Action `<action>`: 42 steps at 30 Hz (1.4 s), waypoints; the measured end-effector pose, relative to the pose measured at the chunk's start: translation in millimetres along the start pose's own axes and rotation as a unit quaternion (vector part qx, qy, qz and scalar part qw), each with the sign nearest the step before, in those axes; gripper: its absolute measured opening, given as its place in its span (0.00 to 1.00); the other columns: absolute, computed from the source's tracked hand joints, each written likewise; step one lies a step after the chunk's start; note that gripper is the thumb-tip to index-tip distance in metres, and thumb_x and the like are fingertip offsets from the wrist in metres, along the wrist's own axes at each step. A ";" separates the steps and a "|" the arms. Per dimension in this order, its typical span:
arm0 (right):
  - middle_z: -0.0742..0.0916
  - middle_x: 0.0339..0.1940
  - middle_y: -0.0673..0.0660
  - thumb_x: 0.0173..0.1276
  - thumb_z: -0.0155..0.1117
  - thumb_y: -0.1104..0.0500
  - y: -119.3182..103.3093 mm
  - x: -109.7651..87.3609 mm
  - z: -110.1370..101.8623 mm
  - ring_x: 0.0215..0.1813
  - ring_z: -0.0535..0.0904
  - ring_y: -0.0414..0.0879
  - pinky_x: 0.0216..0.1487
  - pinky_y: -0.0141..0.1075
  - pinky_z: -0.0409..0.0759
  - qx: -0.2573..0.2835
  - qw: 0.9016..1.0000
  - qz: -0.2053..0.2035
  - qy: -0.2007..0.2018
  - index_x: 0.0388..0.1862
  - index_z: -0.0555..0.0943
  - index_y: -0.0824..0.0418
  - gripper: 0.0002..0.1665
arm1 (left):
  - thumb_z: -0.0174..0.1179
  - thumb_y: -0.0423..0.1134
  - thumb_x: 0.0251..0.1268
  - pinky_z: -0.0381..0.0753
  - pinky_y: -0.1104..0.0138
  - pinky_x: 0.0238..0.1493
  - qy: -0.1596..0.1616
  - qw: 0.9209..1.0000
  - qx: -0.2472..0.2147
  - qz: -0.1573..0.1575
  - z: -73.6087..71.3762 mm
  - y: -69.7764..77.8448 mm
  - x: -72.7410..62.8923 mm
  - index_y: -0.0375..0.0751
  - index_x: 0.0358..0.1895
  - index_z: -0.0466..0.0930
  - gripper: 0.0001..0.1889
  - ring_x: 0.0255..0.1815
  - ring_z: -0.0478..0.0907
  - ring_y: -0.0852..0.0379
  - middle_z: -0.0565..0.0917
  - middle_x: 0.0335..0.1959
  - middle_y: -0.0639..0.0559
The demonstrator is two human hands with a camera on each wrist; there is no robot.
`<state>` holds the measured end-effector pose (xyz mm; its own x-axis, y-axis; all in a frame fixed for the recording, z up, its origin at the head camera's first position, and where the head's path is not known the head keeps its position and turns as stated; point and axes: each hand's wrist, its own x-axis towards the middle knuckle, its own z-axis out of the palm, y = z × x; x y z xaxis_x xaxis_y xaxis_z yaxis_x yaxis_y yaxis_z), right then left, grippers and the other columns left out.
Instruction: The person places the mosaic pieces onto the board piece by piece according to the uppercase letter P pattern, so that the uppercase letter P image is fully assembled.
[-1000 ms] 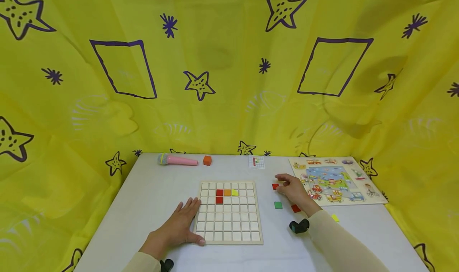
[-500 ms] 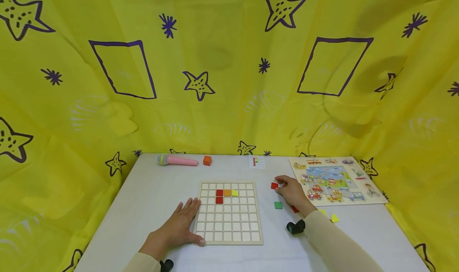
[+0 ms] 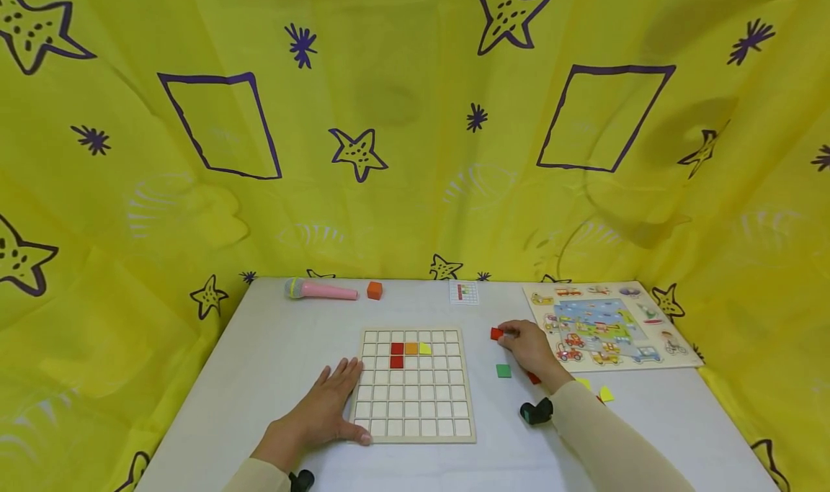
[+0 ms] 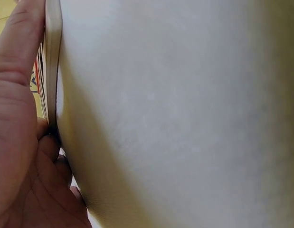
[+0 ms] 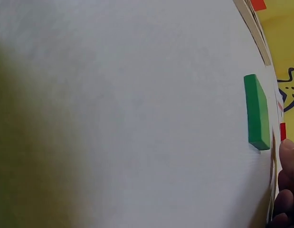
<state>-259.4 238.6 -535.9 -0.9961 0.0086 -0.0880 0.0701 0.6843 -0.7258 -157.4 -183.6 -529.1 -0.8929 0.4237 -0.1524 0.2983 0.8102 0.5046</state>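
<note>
My right hand [image 3: 532, 349] pinches a red square tile [image 3: 496, 333] by its right side between thumb and index finger, to the right of a wooden grid board [image 3: 411, 410]. In the right wrist view the thumb tip meets the red tile's end, beyond a thick green square tile [image 5: 257, 114]. My left hand [image 3: 323, 410] rests along the board's left edge, fingers straight and spread, thumb at the near left corner. The left wrist view has the board's edge [image 4: 52, 61] against that hand. On the board sit red tiles [image 3: 397, 355], an orange tile [image 3: 411, 349] and a yellow piece [image 3: 424, 349].
Another red tile [image 3: 534, 378] lies partly under the right wrist, and a yellow piece [image 3: 606, 394] lies beside the sleeve. A vehicle picture puzzle [image 3: 668, 312] stands at the right. Towards the back are a grid card [image 3: 463, 292], an orange cube [image 3: 375, 291] and a pink toy microphone [image 3: 327, 291].
My right index finger and thumb have closed on the red tile, which has shifted slightly away and left. More yellow shows beside the right sleeve. The left hand has stayed put.
</note>
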 end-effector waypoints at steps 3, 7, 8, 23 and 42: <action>0.87 0.55 0.65 0.75 0.67 0.62 -1.1 0.1 -1.6 0.50 0.79 0.56 0.57 0.50 0.81 0.016 1.000 0.003 0.003 0.62 0.84 0.66 0.19 | 0.79 0.70 0.40 0.43 0.39 0.86 0.000 1.000 -0.001 0.000 0.4 -0.2 0.3 0.32 0.84 0.53 0.72 0.88 0.47 0.37 0.55 0.86 0.38; 0.87 0.56 0.64 0.77 0.66 0.62 -0.9 0.6 -2.7 0.53 0.79 0.56 0.59 0.50 0.81 0.043 0.999 0.012 0.015 0.65 0.82 0.64 0.20 | 0.80 0.70 0.40 0.43 0.39 0.86 0.000 1.000 -0.003 0.000 0.1 0.6 -0.2 0.32 0.84 0.53 0.72 0.88 0.47 0.37 0.55 0.86 0.37; 0.87 0.56 0.64 0.77 0.66 0.61 -1.0 0.4 -2.7 0.54 0.79 0.56 0.59 0.49 0.81 0.051 0.998 0.016 0.019 0.66 0.82 0.63 0.20 | 0.80 0.69 0.40 0.43 0.39 0.86 -0.001 1.000 -0.004 0.000 -0.1 0.8 -0.3 0.32 0.84 0.53 0.72 0.88 0.47 0.36 0.55 0.86 0.37; 0.86 0.53 0.63 0.75 0.66 0.66 -10.5 -4.0 0.5 0.51 0.79 0.53 0.41 0.26 0.82 0.169 0.984 0.005 0.058 0.63 0.83 0.63 0.18 | 0.81 0.68 0.39 0.43 0.38 0.86 -0.002 1.000 -0.007 -0.002 -2.5 3.5 -1.6 0.32 0.84 0.54 0.71 0.88 0.47 0.37 0.55 0.86 0.38; 0.88 0.46 0.62 0.71 0.69 0.69 -32.3 -14.5 11.6 0.42 0.78 0.43 0.37 0.26 0.79 0.211 0.974 -0.041 0.071 0.58 0.85 0.67 0.17 | 0.81 0.66 0.40 0.41 0.37 0.86 -0.003 1.000 -0.014 -0.001 -2.2 2.6 -0.8 0.32 0.84 0.53 0.71 0.88 0.46 0.35 0.55 0.86 0.37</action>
<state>-246.6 207.9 -519.1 -0.9947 0.0866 0.0559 -0.0248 0.3259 -0.9451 -156.7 -182.8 -525.8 -0.8915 0.4249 -0.1573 0.2876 0.7990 0.5281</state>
